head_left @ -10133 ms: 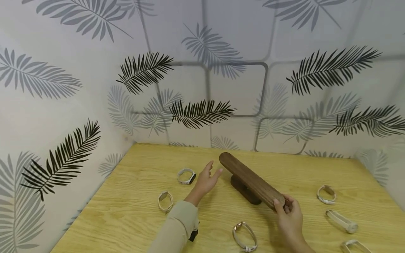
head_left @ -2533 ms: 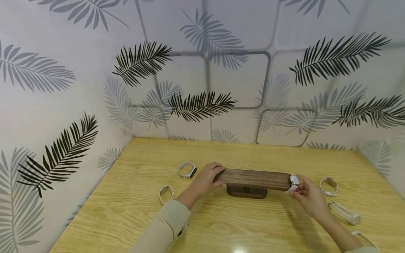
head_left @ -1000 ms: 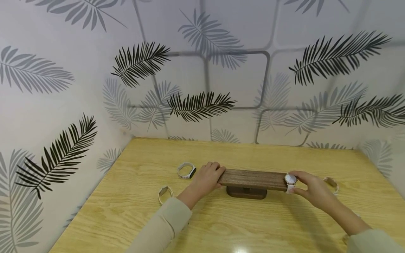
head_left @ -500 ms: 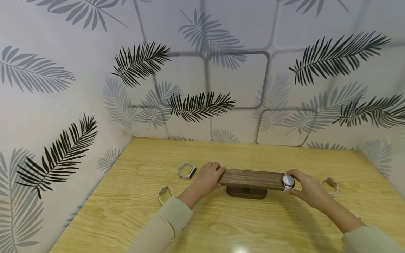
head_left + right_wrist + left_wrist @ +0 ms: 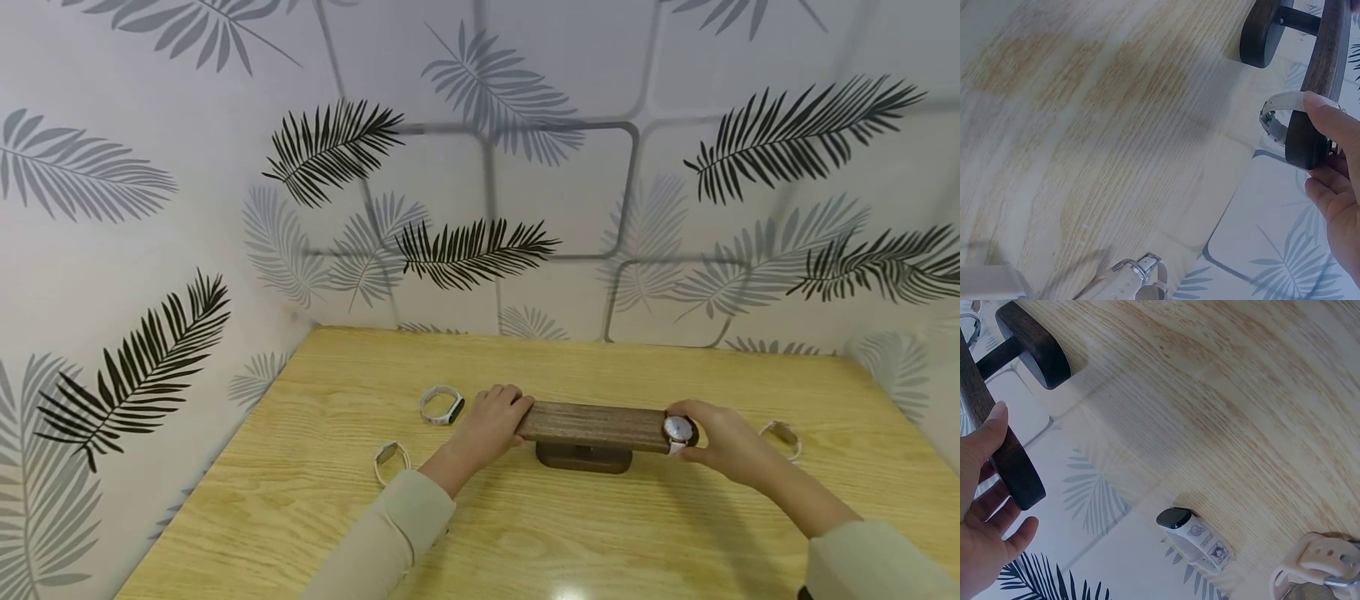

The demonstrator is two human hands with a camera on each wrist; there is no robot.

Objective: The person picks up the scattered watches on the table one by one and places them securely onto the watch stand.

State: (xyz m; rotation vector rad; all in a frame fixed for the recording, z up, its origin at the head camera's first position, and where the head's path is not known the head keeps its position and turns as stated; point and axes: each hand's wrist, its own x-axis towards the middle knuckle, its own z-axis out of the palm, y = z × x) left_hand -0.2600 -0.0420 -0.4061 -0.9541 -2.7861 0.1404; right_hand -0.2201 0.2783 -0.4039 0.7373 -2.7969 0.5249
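A dark wooden watch stand, a flat bar on a short post and oval base, stands on the table. My left hand grips the bar's left end, thumb on the near side and fingers over the far side. A white-strapped wristwatch is looped round the bar near its right end, dial facing up. My right hand pinches the watch between thumb and fingers. In the right wrist view its pale strap hangs in a loose loop around the bar.
On the left of the table lie a white fitness band and a pale-strapped watch. Another watch is partly hidden behind my right arm. A leaf-patterned wall rises behind.
My right hand has brought the watch onto the bar's right end and slid it leftward along it. My left hand, apart from the stand at first, now holds its left end.
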